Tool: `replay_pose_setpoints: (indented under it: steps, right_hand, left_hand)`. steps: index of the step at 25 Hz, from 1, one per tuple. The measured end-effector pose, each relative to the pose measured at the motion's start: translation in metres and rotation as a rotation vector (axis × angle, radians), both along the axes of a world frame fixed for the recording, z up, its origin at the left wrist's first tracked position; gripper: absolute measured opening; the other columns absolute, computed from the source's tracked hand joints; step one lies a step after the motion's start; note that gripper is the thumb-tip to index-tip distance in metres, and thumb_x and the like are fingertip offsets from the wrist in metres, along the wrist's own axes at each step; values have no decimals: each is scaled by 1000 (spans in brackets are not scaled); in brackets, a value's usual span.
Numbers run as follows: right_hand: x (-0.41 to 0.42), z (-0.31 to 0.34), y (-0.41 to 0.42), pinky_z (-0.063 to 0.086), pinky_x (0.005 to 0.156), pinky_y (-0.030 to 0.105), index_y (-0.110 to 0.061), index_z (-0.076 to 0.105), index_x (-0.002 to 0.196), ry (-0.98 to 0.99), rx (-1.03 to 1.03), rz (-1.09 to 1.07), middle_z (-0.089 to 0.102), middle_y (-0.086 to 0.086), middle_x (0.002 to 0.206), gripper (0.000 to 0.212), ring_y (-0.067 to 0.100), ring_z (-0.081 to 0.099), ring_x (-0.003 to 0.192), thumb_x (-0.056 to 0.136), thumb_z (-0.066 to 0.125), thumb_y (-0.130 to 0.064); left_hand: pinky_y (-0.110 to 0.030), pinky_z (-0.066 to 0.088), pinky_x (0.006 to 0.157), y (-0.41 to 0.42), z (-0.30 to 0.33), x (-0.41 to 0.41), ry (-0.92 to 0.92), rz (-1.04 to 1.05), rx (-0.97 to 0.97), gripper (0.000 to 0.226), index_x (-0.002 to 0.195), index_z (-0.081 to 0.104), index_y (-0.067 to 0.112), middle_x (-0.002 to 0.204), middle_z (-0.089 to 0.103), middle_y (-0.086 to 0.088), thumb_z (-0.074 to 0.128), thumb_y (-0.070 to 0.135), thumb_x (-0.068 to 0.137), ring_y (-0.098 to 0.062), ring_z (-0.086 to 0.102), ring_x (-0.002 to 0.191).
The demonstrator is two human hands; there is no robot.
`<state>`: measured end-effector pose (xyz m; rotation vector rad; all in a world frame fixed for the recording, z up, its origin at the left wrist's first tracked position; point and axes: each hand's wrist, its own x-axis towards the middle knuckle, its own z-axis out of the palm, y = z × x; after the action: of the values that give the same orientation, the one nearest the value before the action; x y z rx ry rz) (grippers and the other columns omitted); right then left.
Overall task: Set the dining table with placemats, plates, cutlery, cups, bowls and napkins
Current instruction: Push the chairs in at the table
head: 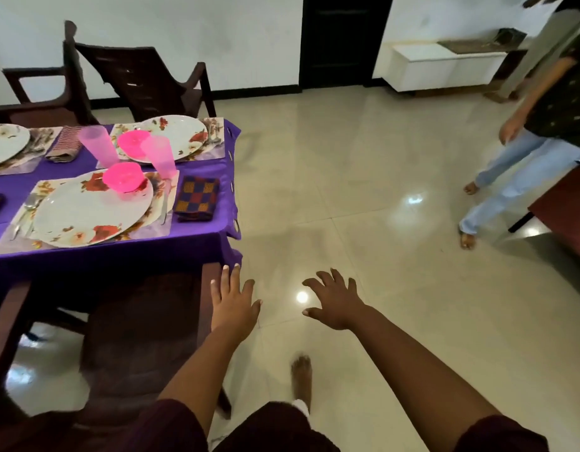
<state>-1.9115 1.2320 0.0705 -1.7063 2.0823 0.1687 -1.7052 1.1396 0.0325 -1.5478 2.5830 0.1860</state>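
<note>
Bowl (124, 177) on plate (92, 208); napkin (197, 199) right of it

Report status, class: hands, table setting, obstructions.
Left hand and right hand open, empty. Near plate set. Chair and second person close by.

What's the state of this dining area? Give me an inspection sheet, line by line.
Surface: purple tablecloth covers the table.
Job's things: nearest floral plate on a placemat, pink bowl on it, pink cup behind, checked napkin to its right, cutlery to its left.
Clutter: nothing seen.
Hands: left hand and right hand open, holding nothing.
Cables: nothing seen.
Surroundings: dark chair below, second person on the tiled floor.
</note>
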Motion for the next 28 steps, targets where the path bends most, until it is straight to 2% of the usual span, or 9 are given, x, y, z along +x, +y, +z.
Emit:
replay_pose_setpoints:
  steps: [4,8,10,11,15,21,23,25,28]
  right_hand:
    - [-67,6,-95,8,115,57,-30,23,150,67,24,113,13,5,160,64,32,-2,149,95,48,-52]
    - [-132,7,-194,10,115,55,-31,25,149,70,15,125,15,4,160,62,31,0,149,95,48,-51]
    - [-155,2,-236,10,115,54,-32,25,149,46,36,133,15,3,160,63,31,0,149,94,49,-52]
    - [-166,-3,-258,10,115,54,-32,24,149,42,51,149,14,3,160,64,31,-1,149,94,49,-52]
    - [-215,-21,-363,8,115,56,-32,23,150,40,89,230,12,5,160,64,32,-2,149,94,50,-51]
    - [-307,-10,-559,10,116,53,-31,26,148,47,19,412,19,2,158,59,29,3,149,96,49,-48]
    - [-338,-6,-625,10,116,52,-30,27,148,48,-15,451,20,2,158,57,28,5,149,97,48,-46]
    - [-365,-5,-688,12,116,52,-30,28,148,55,-18,441,22,2,157,57,27,7,148,97,48,-45]
    - [-384,-11,-779,16,115,50,-31,31,146,30,-41,444,27,0,154,55,26,13,147,96,50,-46]
  left_hand:
    - [-56,-26,106,-74,-12,-64,-35,-51,-12,53,148,29,22,162,-12,-14,36,43,101,-34,-24,145]
    - [-56,-32,104,-153,-12,-121,-101,-107,-32,49,137,47,18,162,3,-17,50,42,94,-36,-19,145]
    - [-55,-36,101,-188,-16,-145,-116,-110,-2,49,141,41,17,162,-4,-15,44,40,98,-36,-21,145]
    - [-54,-34,103,-207,-23,-157,-107,-106,-28,48,141,40,17,162,-5,-15,44,39,98,-36,-22,145]
    - [-56,-14,113,-292,-39,-212,-143,-101,58,43,115,65,18,155,32,-17,70,39,78,-34,-2,145]
    - [-50,-32,103,-462,-35,-297,-71,62,-84,48,145,36,19,162,-9,-14,40,37,100,-30,-29,143]
    - [-51,-23,109,-519,-36,-312,-47,136,-183,48,133,53,17,160,14,-19,59,38,91,-30,-24,144]
    - [-52,-4,115,-565,-37,-327,-41,209,-149,47,109,69,17,146,45,-20,83,37,68,-36,7,148]
    - [-54,22,116,-636,-34,-348,63,270,-140,47,105,69,21,141,52,-16,86,32,63,-38,32,139]
